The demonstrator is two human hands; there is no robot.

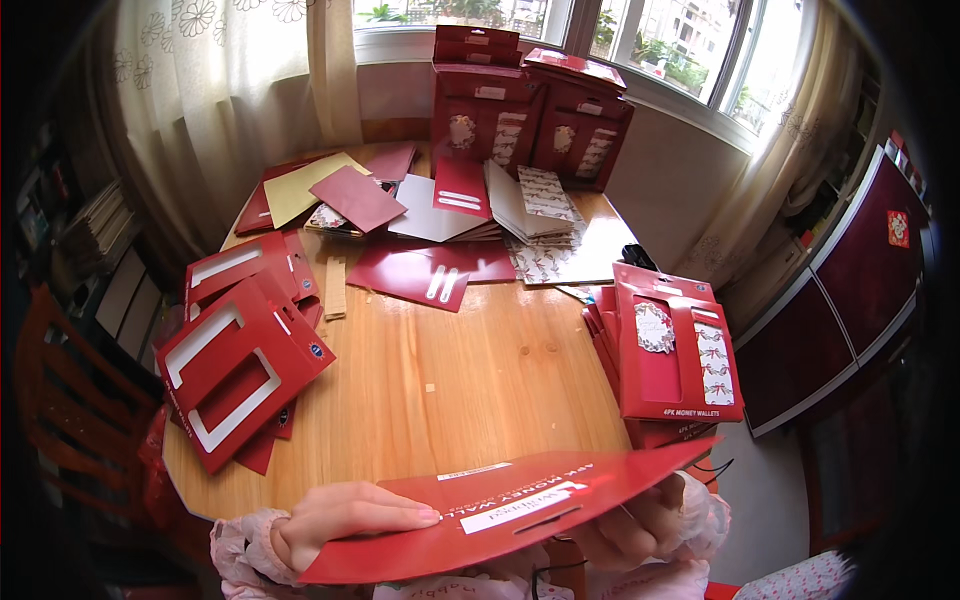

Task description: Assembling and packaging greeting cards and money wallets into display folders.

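Observation:
Close to my body, a flat red cardboard package (450, 545) with white print lies tilted between my two hands, its right end raised. My left hand (355, 515) grips its left side, the fingers laid over the printed face. At the right end, my right hand (640, 525) is closed around the lower edge, with some of its fingers hidden under the card. A hang slot shows along the near edge. On the table's right side stands a stack of filled red packages (665, 350), a wreath card and patterned card showing through the windows.
Empty red window sleeves (245, 365) lie piled on the wooden table's (450, 380) left side. Toward the back are loose red, white and patterned cards (540, 205) and a short wooden strip (335, 288). Tall red packages (490, 110) stand against the window wall.

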